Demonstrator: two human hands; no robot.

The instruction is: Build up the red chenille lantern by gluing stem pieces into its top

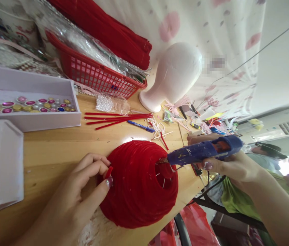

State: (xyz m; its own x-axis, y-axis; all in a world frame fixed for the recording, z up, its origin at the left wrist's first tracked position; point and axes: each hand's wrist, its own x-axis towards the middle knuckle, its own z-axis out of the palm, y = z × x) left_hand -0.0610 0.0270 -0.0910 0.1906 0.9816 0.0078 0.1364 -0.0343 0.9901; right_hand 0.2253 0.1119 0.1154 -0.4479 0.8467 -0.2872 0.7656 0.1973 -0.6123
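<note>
A round red object [134, 184], wrapped in fuzzy strips and open at one end, rests on the wooden table. My left hand [83, 188] is at its left side, pinching a short piece of red fuzzy strip [108, 173] between thumb and fingers. In my right hand [231, 167] is a blue hot glue gun [195, 152]. Its nozzle points left, at the rim of the opening; whether the tip touches cannot be made out. Several red pipe cleaners [116, 118] lie beyond the red object, near a blue pen [141, 126].
A white foam head [175, 75] stands at the back beside a red basket [95, 73] of wrapped craft stems. White boxes [76, 102] with gems and beads stand at left. A bag of white beads [105, 103] lies behind the pipe cleaners. Other people [267, 160] sit at right.
</note>
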